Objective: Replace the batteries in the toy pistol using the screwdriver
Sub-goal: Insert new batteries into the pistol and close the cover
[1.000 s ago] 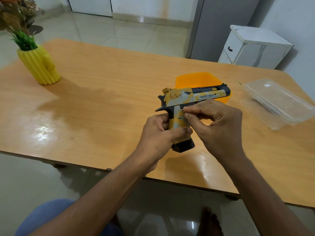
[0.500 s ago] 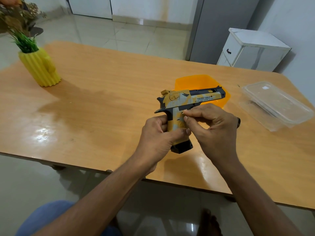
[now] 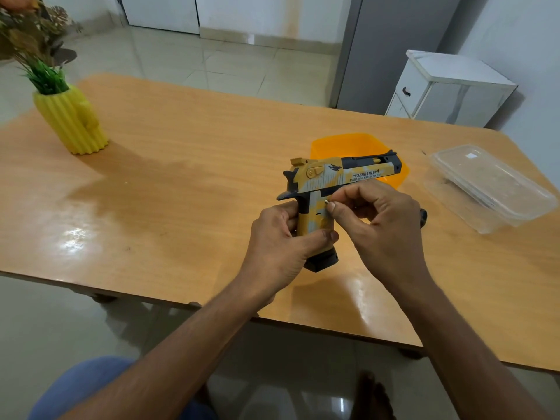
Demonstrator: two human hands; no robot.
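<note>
Screw now drawn clear of grip panel, pinched in my right hand (image 3: 381, 225) fingers (image 3: 333, 207); counter (image 3: 181, 183) wide, glossy, orange tray (image 3: 342, 144) behind; toy pistol (image 3: 330, 183) upright above counter, my left hand (image 3: 281, 237) fingers wrapped round grip; screw (image 3: 327, 202) tiny, just beside grip; risk: loose pinch drops it, bounces off counter to floor; screwdriver not clearly visible, maybe dark tip behind right hand.

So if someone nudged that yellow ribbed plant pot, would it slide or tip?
The yellow ribbed plant pot would probably slide at first: the glossy wooden table looks slick. It may tip if pushed high, since it leans slightly and carries tall foliage. It looks like light plastic, though its weight cannot be told.
</note>
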